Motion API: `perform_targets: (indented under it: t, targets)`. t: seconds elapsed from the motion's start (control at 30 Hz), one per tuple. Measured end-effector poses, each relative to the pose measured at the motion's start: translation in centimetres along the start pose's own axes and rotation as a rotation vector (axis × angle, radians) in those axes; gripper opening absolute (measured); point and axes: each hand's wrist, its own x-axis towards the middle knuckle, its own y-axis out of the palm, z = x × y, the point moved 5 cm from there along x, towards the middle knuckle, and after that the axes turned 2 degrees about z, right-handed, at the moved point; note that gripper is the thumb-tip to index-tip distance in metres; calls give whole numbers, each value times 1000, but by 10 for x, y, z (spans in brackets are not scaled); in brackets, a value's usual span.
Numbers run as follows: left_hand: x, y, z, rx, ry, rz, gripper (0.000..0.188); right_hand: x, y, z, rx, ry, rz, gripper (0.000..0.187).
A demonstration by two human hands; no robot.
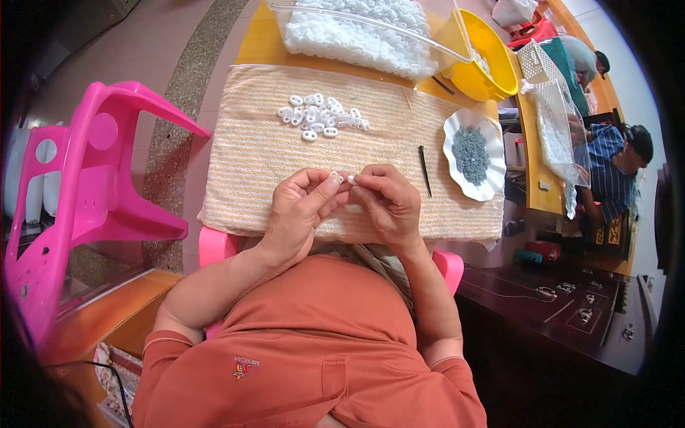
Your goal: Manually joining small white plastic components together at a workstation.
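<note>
Close together over the near part of a striped towel, both of my hands are closed in pinches. My left hand grips a small white plastic piece between thumb and fingertips. Right beside it, my right hand pinches a tiny white part; its kind is too small to tell. Beyond my hands lies a loose pile of white oval two-hole plastic pieces. A thin black stick-like tool rests right of my right hand. Small grey-blue bits fill a white wavy-rimmed plate.
A clear bin full of white pieces stands at the far edge, beside a yellow basin. A pink chair is on the left. At right, people sit by another table, one in a striped shirt.
</note>
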Motion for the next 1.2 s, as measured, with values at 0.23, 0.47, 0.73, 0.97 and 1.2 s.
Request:
perform_targets:
  t: [0.23,0.47,0.73,0.97,1.2]
  targets:
    - [0,1,-1,-29,11,31,9,2,1,0,88,50,45,21]
    - [1,1,1,-27,10,44,9,1,0,-3,209,234,65,16]
    - [2,-1,3,3,1,61,9,1,3,-6,228,281,54,18]
    - [1,0,5,20,-19,40,9,3,0,-7,172,232,45,12]
    - [1,0,5,36,-15,46,9,0,1,-9,337,318,52,16]
